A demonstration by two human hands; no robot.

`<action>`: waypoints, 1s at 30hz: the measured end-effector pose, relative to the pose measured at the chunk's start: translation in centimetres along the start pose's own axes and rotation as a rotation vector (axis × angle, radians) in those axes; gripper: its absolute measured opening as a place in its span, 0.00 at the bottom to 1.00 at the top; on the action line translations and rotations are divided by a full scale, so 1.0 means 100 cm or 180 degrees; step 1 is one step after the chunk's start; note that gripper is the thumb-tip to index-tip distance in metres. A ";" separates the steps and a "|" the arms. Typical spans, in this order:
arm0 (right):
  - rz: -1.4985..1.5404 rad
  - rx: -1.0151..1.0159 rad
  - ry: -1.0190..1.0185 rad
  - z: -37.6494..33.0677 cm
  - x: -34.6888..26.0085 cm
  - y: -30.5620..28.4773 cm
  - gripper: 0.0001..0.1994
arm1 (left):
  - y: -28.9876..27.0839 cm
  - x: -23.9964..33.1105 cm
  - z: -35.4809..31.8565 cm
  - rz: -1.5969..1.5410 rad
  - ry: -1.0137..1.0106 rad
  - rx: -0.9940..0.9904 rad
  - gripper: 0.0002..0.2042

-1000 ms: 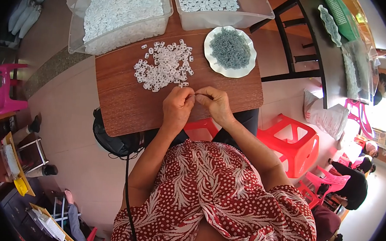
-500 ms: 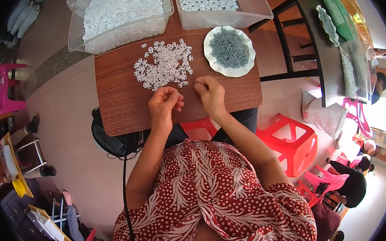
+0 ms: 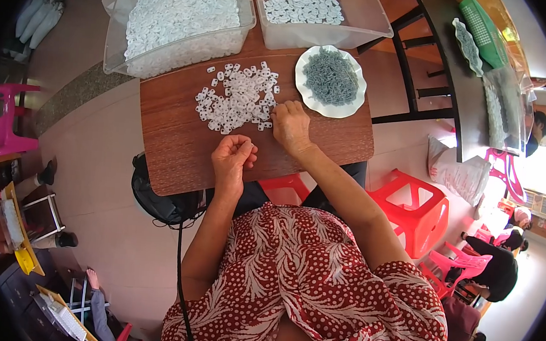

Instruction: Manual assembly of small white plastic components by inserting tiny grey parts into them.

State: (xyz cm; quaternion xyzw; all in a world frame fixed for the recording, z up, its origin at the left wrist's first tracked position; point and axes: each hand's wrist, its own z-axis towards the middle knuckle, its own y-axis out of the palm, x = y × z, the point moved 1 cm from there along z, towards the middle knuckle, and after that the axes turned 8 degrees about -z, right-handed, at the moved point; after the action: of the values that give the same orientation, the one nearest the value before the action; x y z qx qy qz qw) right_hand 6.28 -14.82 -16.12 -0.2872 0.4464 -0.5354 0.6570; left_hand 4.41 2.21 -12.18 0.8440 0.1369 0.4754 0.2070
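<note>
hands split apart now | right hand (image 3: 292, 129) back at the white pile (image 3: 239, 96) on the bench (image 3: 173, 144), fingers curled onto it | left hand (image 3: 232, 161) fingers pinched shut (contents hidden)

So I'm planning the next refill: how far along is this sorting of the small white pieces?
Done, it seems: the right tub holds only a shallow layer of white pieces. In hand: the right hand touches the loose pile on the table; the left hand is curled, its contents hidden. Left: that pile, the nearly full left tub, and the plate of grey parts.
</note>
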 end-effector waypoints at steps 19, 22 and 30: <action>0.3496 -0.1220 0.1469 0.003 -0.044 -0.138 0.05 | 0.042 0.044 -0.042 -0.0377 -0.0044 -0.0662 0.05; 0.3790 -0.1284 0.1437 0.003 -0.050 -0.154 0.06 | 0.047 0.048 -0.052 -0.0352 -0.0014 -0.0716 0.05; 0.4210 -0.1545 0.1824 0.002 -0.059 -0.175 0.06 | 0.055 0.053 -0.070 -0.0016 0.0265 -0.0851 0.03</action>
State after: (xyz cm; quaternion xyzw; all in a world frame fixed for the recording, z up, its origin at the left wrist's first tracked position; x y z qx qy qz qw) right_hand -1.54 -13.72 0.63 0.0540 0.7839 0.0296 0.6178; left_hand 1.35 1.18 -2.31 0.7881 0.0830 0.5235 0.3129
